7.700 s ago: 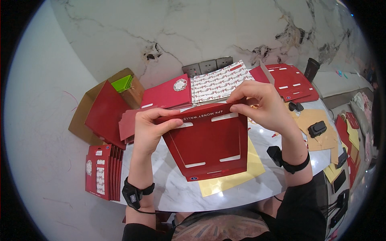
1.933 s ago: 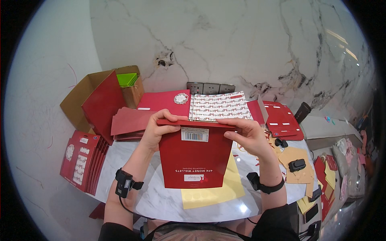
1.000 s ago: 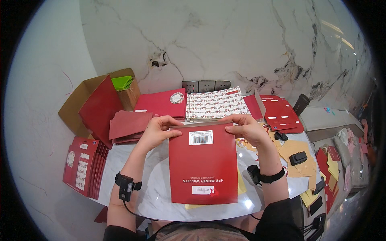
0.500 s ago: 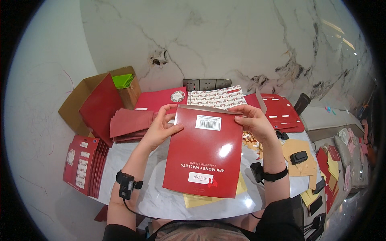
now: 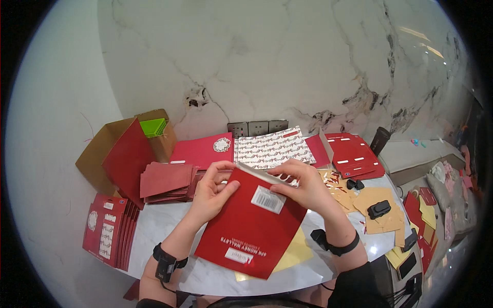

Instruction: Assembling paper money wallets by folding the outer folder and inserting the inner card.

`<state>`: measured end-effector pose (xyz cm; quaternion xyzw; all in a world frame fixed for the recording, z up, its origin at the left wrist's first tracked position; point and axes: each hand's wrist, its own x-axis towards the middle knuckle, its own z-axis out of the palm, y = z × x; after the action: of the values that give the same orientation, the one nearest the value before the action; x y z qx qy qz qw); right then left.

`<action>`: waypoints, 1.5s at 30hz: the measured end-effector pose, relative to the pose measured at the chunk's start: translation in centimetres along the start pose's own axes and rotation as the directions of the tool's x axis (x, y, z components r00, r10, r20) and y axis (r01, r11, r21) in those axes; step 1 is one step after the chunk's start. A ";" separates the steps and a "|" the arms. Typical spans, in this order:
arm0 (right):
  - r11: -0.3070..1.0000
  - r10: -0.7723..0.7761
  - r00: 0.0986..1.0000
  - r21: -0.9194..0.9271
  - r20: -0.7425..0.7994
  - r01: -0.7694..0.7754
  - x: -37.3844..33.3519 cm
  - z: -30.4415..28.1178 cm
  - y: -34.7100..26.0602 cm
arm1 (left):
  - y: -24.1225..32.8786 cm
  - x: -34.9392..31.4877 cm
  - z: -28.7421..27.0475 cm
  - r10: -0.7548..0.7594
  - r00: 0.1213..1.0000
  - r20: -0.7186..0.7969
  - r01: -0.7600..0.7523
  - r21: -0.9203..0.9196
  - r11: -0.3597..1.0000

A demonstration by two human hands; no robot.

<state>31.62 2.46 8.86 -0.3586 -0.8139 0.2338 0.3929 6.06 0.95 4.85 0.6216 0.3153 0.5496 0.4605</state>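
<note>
In front of me, above the near part of the table, I hold a flat red card packet (image 5: 246,226), its printing upside down and a white barcode label near its far edge. My left hand (image 5: 214,192) grips the far left corner, thumb on the red face. At the far edge, my right hand (image 5: 300,184) pinches the card with its thumb beside the barcode; its other fingers are partly hidden behind. A pale flap shows along that edge between the hands. The packet slants, its far edge dropping toward the right. Beneath it lies a yellow sheet (image 5: 295,254).
A stack of red card pieces (image 5: 167,179) lies left, near an open cardboard box (image 5: 100,149) and standing printed packets (image 5: 110,231). Patterned white card (image 5: 275,149) and red packets (image 5: 354,154) lie at the back. Right are tan paper pieces (image 5: 382,197) and a phone (image 5: 406,264).
The packet has turned so its near end swings left and its far edge slopes down rightward. My right hand has shifted left along that edge. The whole view has tilted up slightly.
</note>
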 end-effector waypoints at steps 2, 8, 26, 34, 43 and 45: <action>1.000 -0.008 0.997 -0.022 -0.082 0.006 -0.2 0.8 -1.1 | 0.4 -0.4 1.1 -0.023 1.000 -0.003 0.023 -0.038 0.999; 0.996 0.072 0.997 0.056 -0.038 -0.070 -0.2 1.8 -1.5 | 1.1 -0.4 1.8 -0.024 1.000 -0.007 0.024 0.009 1.000; 0.916 -0.316 0.945 -0.287 -0.086 0.280 -1.1 4.1 -3.5 | 0.6 -0.3 0.3 0.219 0.976 -0.008 -0.219 0.047 0.975; 0.955 -0.220 0.970 -0.227 -0.108 0.191 -0.9 0.7 -2.8 | 1.8 0.7 -2.7 0.069 0.991 -0.110 -0.088 -0.177 0.980; 0.962 0.047 0.994 0.272 -0.100 -0.018 -0.3 -0.2 -2.0 | 3.1 0.7 -3.5 0.042 0.984 -0.174 -0.085 -0.244 0.966; 0.966 0.020 0.996 0.259 -0.092 0.004 -0.3 0.0 -1.7 | 3.3 0.6 -3.7 0.044 0.987 -0.154 -0.085 -0.265 0.961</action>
<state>31.09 1.20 9.82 -0.3180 -0.7555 0.3226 0.4732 2.23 1.03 8.02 0.5207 0.2499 0.6465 0.4984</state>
